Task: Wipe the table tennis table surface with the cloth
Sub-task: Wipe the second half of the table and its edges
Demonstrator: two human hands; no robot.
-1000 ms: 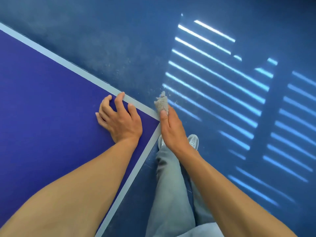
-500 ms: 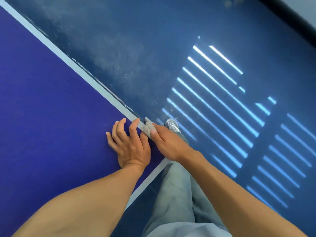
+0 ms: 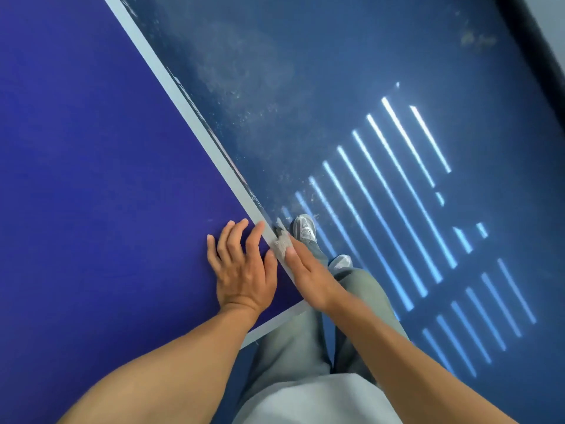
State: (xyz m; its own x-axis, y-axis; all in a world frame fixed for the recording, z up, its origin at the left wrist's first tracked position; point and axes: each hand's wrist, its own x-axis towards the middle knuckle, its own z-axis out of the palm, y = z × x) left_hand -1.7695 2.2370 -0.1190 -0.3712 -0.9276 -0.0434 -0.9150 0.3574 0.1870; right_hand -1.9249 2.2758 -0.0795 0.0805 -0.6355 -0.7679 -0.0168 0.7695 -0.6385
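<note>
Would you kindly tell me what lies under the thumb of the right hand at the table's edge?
A small grey cloth, pressed onto the white edge line of the table. The right hand covers the cloth's near part, and the cloth hides the line beneath it.

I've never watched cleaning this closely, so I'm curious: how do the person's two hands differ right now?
The left hand lies flat on the blue table with its fingers spread and holds nothing, while the right hand pinches a grey cloth. The left rests on the tabletop, and the right sits at its white edge line. Both are near the same table corner.
</note>
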